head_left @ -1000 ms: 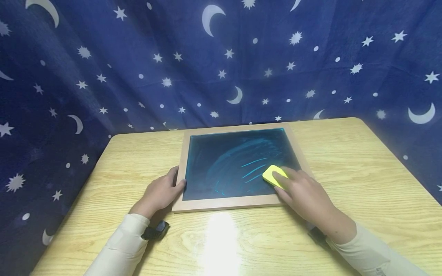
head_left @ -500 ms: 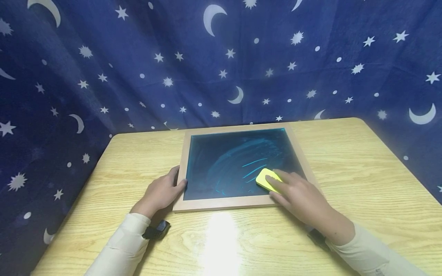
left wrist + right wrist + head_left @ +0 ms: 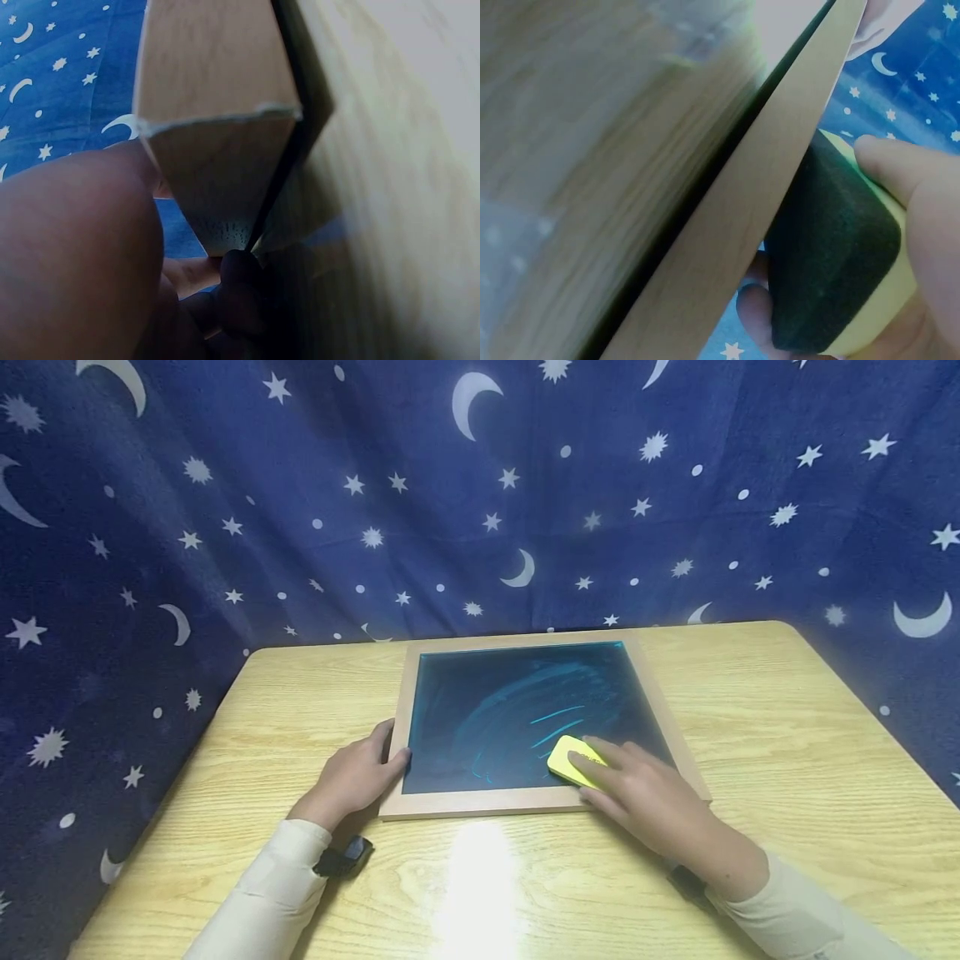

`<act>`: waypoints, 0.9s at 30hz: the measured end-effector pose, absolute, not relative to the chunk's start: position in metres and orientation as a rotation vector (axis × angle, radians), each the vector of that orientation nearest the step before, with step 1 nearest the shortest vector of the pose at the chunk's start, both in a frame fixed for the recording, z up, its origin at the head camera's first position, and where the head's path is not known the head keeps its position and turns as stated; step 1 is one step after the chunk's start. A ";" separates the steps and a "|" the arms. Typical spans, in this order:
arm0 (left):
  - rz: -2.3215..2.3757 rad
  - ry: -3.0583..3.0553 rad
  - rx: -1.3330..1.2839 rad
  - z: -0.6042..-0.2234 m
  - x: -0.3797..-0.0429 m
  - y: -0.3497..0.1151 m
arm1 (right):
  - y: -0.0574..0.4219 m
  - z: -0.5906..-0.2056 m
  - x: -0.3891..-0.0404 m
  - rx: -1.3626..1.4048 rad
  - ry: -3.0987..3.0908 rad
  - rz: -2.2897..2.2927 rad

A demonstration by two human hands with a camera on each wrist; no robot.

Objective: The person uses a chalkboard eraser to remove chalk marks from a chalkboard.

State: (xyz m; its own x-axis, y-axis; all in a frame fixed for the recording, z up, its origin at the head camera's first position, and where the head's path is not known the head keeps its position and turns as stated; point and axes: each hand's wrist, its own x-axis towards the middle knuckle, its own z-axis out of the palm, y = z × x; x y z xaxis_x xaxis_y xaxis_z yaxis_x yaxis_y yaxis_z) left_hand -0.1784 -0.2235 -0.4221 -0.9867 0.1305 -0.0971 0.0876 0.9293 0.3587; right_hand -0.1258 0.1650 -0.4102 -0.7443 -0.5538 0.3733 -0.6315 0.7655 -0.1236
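Note:
A blackboard in a light wooden frame lies on the table, with blue chalk strokes and smears across its dark surface. My left hand grips the frame's left side, thumb on top near the lower left corner; the left wrist view shows fingers beneath the wooden edge. My right hand holds a yellow blackboard eraser at the board's lower right, beside the blue strokes. In the right wrist view the eraser's dark felt pad shows, with thumb and fingers on opposite sides of it.
The wooden table extends around the board, with a bright glare patch in front. A dark blue curtain with moons and stars hangs behind and to the left. Each wrist wears a black strap device, the left one close to the tabletop.
My right hand has drawn the eraser left and toward me along the board, over the lower ends of the strokes. My left hand keeps its hold on the frame.

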 end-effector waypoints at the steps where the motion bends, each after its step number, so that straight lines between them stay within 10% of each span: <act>1: 0.543 2.969 0.171 -0.422 -0.179 -0.223 | 0.165 -0.411 -0.125 0.917 -2.647 0.350; 27: 0.528 2.963 0.157 -0.421 -0.177 -0.221 | 0.165 -0.412 -0.126 0.967 -2.696 0.342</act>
State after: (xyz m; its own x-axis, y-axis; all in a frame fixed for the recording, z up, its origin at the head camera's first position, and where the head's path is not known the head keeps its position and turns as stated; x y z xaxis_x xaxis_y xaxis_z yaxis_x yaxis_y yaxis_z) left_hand -0.1774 -0.2213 -0.4208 -0.9864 0.1243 -0.1075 0.0795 0.9336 0.3495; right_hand -0.1265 0.1654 -0.4124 -0.7460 -0.5861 0.3162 -0.6465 0.7513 -0.1327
